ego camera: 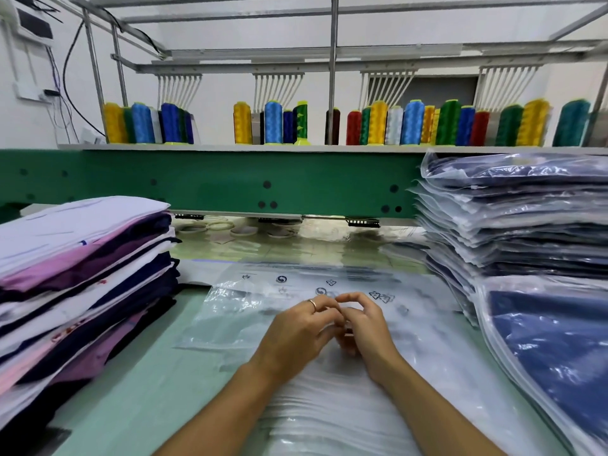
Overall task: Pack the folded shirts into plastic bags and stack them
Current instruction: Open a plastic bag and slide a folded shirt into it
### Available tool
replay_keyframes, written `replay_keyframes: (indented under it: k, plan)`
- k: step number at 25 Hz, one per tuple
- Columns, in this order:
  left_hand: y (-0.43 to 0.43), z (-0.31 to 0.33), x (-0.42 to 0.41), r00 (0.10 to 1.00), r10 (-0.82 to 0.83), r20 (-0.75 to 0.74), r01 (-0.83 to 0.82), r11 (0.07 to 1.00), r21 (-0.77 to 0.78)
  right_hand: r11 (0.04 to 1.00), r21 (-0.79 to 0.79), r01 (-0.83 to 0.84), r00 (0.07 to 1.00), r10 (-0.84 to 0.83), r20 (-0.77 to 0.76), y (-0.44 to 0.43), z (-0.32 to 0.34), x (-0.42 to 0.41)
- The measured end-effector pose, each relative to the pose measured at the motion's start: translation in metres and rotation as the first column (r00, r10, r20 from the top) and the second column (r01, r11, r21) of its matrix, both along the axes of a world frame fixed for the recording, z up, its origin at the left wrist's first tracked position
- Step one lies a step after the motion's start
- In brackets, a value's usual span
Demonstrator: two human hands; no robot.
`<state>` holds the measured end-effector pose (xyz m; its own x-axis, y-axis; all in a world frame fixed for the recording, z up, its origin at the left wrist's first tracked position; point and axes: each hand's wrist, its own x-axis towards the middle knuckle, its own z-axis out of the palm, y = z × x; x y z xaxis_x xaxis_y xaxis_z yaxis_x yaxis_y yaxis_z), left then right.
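A pile of empty clear plastic bags [329,403] lies flat on the table in front of me, the top bag printed with small recycling marks. My left hand [297,334] and my right hand [367,327] meet over the middle of the pile, fingers curled, pinching at the top bag's plastic. At the left stands a stack of folded shirts [82,274] in white, pink, purple and navy. At the right rises a tall stack of bagged navy shirts [513,218], with one more bagged blue shirt [552,343] leaning in front of it.
The pale green table [141,390] shows between the shirt stack and the bags. A green embroidery machine beam [230,182] runs across behind, with coloured thread cones [378,126] on a shelf above. White hoops [217,225] lie under the beam.
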<state>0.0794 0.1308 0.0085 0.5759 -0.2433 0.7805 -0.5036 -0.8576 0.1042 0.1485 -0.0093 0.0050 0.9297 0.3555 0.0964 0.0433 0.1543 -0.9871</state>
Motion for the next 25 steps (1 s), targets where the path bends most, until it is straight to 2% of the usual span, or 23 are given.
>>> replay_keyframes:
  k: [4, 11, 15, 18, 22, 25]
  plan:
    - [0.000, -0.003, 0.001, 0.989, 0.089, 0.116, -0.104, 0.986, 0.131, 1.000, -0.003, 0.000, 1.000, 0.000, 0.004, 0.004, 0.002, -0.005]
    - [0.004, -0.006, 0.006, 0.995, 0.076, 0.070, -0.084, 0.989, 0.118, 1.000, 0.004, 0.021, 0.999, -0.021, 0.042, 0.003, 0.005, -0.006]
    - [0.012, -0.005, 0.004, 0.984, 0.160, -0.081, -0.158, 0.987, 0.028, 0.999, -0.017, 0.030, 1.000, -0.030, -0.002, 0.004, 0.002, -0.001]
    - [0.029, -0.005, 0.002, 0.953, 0.224, -0.206, -0.243, 0.967, -0.071, 0.992, -0.016, 0.125, 0.992, -0.126, -0.011, -0.001, 0.002, 0.005]
    - [0.068, -0.005, -0.002, 0.859, 0.371, -0.352, -0.447, 0.880, -0.162, 0.953, 0.026, 0.301, 0.953, -0.299, -0.050, -0.014, 0.005, 0.017]
    - [0.095, -0.008, -0.013, 0.777, 0.507, -0.374, -0.591, 0.791, -0.157, 0.914, 0.092, 0.396, 0.917, -0.388, -0.094, -0.027, 0.007, 0.023]
